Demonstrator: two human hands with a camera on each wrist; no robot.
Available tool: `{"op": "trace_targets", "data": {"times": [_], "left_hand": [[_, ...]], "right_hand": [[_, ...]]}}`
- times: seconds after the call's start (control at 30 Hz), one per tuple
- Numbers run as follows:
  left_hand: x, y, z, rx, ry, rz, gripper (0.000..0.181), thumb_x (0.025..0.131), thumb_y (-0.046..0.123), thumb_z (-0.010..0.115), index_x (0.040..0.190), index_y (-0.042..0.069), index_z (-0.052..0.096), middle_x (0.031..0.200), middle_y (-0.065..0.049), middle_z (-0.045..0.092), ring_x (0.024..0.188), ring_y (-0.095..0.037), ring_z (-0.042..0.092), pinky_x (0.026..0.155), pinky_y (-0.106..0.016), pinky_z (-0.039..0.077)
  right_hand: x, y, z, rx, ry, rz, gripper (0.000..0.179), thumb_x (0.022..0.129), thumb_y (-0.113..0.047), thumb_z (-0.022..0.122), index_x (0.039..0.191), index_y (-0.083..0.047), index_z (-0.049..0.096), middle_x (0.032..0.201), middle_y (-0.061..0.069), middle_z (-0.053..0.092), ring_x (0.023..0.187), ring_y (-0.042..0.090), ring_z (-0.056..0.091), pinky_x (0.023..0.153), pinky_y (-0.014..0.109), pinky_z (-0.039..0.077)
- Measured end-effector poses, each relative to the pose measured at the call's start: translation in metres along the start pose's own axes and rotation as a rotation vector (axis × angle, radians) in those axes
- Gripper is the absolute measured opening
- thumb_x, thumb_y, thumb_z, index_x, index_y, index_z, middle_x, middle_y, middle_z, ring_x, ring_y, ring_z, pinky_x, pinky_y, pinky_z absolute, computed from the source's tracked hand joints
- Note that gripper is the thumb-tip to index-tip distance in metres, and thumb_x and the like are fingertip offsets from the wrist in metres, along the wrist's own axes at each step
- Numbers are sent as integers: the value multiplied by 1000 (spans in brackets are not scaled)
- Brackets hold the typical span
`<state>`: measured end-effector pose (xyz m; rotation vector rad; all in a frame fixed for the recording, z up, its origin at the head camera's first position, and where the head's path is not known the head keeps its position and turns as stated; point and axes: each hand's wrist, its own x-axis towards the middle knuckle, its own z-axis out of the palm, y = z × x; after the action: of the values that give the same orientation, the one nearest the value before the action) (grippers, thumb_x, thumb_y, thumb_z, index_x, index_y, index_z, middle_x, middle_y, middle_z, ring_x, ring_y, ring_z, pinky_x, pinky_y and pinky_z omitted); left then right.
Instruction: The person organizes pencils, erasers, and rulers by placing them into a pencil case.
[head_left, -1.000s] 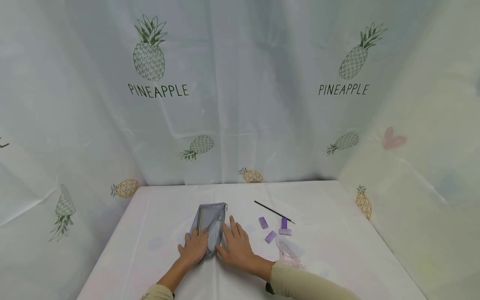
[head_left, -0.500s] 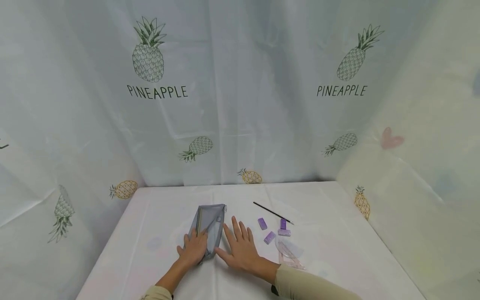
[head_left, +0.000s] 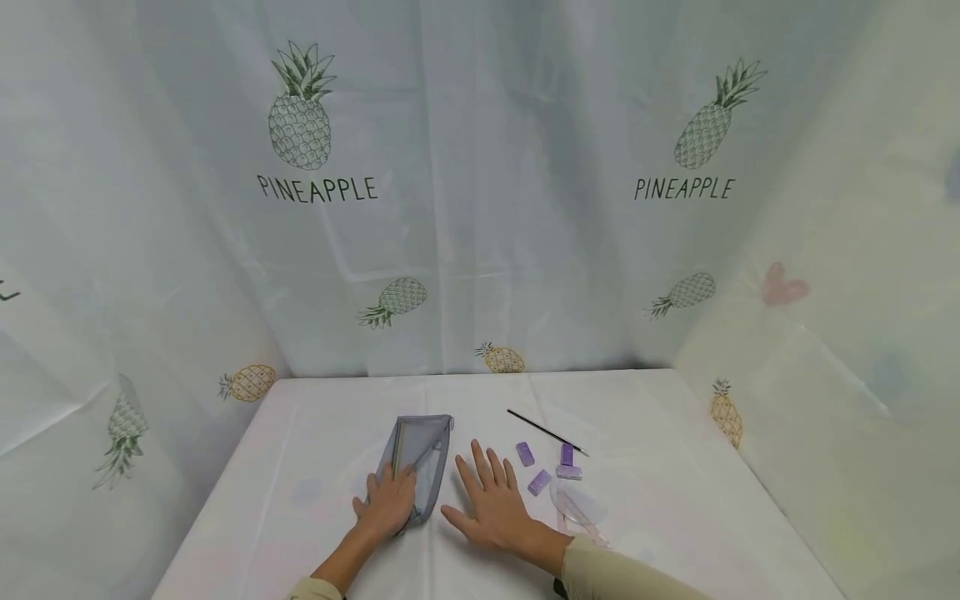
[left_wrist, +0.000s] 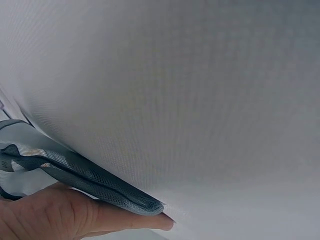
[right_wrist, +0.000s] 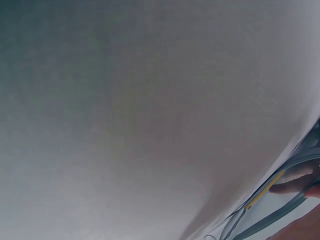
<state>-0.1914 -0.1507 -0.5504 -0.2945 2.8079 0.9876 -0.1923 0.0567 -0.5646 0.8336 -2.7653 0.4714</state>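
Observation:
A grey mesh pencil case (head_left: 432, 467) lies on the white cloth, left of the middle in the head view. Through its mesh a long yellowish strip, perhaps a pencil (right_wrist: 265, 190), shows in the right wrist view. My left hand (head_left: 387, 502) rests on the case's lower left part with its fingers spread. In the left wrist view, the thumb of that hand (left_wrist: 65, 215) lies along the edge of the case (left_wrist: 107, 182). Just right of the case, my right hand (head_left: 497, 508) is flat with fingers spread, apart from it and holding nothing.
Several purple erasers (head_left: 539, 482) lie right of my right hand. A thin black pencil or pen (head_left: 546, 432) slants behind them. Nearer me are a clear protractor (head_left: 588, 505) and a pinkish set square (head_left: 592, 533). Pineapple-print curtains (head_left: 480, 208) stand around the table.
My right hand has moved a little to the right, away from the case's edge, and its fingers have spread wider. The left hand has stayed on the case.

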Motion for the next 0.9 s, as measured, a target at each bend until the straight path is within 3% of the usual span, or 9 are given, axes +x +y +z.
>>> {"op": "trace_targets", "data": {"times": [0.4,0.63,0.9], "left_hand": [[-3,1,0,-6,6,20,57,104,35,23,144,3,48,158,-32,19,143,-61,6,102,-84,-1],[-2,-3,-2,-8,-11,15,57,105,36,22,147,4,45,159,-31,16,143,-60,3,101,-84,-2],[-2,-3,0,-12,-14,32,57,105,36,23,146,4,46,159,-32,17,144,-60,5,102,-84,0]], "right_hand": [[-3,16,-9,43,-57,35,80,96,-66,41,156,-15,31,167,13,9,150,44,18,115,66,20],[-5,32,-18,47,-23,49,75,98,-60,42,155,-11,34,166,17,13,149,46,18,113,67,21],[-15,66,-37,35,22,83,74,99,-58,42,157,-14,29,168,11,5,150,44,16,112,68,20]]}}
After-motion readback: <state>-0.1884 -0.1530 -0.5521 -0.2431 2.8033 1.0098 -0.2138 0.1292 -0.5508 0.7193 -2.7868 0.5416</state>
